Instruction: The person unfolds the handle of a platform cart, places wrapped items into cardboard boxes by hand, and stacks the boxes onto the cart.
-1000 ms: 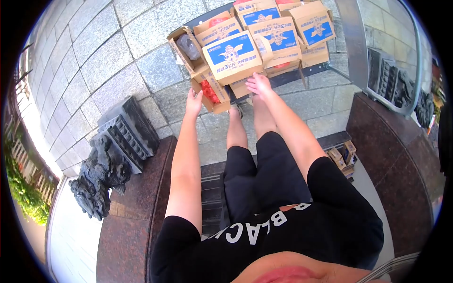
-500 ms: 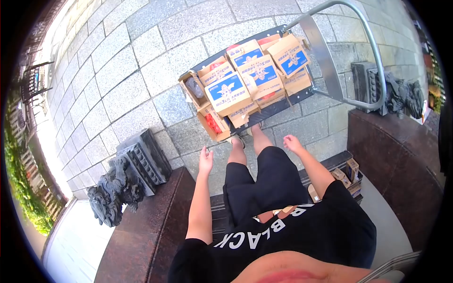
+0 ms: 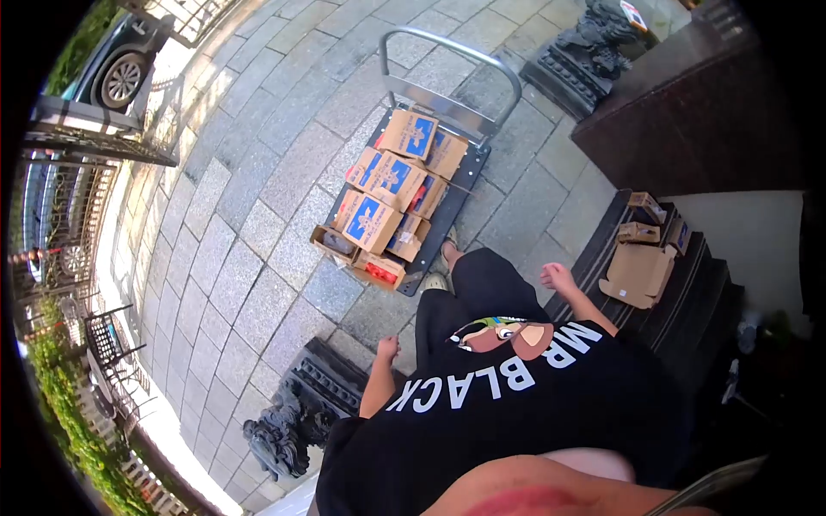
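My left hand hangs beside my thigh, its fingers curled, with nothing visible in it. On the other side my right hand is raised a little, fingers bent inward and too small to read clearly. Neither touches anything. Beyond my feet stands a flat trolley stacked with cardboard boxes. A box with a blue label lies on top of the near stack. Red contents show in an open box at the near corner, and another open box holds something in clear plastic.
The trolley's metal handle rises at its far end. Dark carved statues stand at the lower left and upper right. Steps on the right bear several small boxes and an opened flat carton. Stone paving surrounds the trolley.
Both hands have come away from the boxes and back to my sides. The view has turned, so the trolley appears farther off and rotated, and the steps on the right show more.
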A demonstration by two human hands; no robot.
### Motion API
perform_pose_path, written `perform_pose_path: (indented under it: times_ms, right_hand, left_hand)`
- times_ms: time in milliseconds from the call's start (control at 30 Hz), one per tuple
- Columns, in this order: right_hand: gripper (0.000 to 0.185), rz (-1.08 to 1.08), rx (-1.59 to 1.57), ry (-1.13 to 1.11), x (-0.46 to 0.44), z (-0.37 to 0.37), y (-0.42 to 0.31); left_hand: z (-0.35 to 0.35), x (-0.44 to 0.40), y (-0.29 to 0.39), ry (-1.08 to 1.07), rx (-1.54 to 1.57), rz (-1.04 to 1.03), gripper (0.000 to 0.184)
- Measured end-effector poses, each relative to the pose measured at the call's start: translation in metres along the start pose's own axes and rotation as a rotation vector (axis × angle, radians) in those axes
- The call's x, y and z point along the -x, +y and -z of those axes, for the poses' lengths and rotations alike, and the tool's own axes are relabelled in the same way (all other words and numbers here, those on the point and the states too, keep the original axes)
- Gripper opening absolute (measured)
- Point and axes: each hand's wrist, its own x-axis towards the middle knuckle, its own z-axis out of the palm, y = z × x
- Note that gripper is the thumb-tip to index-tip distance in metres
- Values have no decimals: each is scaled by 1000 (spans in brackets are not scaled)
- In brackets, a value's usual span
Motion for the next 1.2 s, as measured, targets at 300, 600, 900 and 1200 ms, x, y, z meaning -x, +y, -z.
perform_pose_path:
  times_ms: [300, 600, 900, 1200]
  right_hand:
    - [21, -345, 133, 305, 155, 64, 271]
    - [20, -401, -447, 496, 168, 27, 387]
    - [24, -292, -802, 722, 188, 89, 452]
    - [30, -540, -880, 601, 194, 219, 480]
  left_hand:
    - [-24, 35, 145, -165, -87, -208, 26]
    - [-170, 63, 242, -548, -866, -447, 24]
    - [-427, 33, 349, -549, -1002, -233, 26]
    - [-590, 132, 341, -800, -1057, -606, 28]
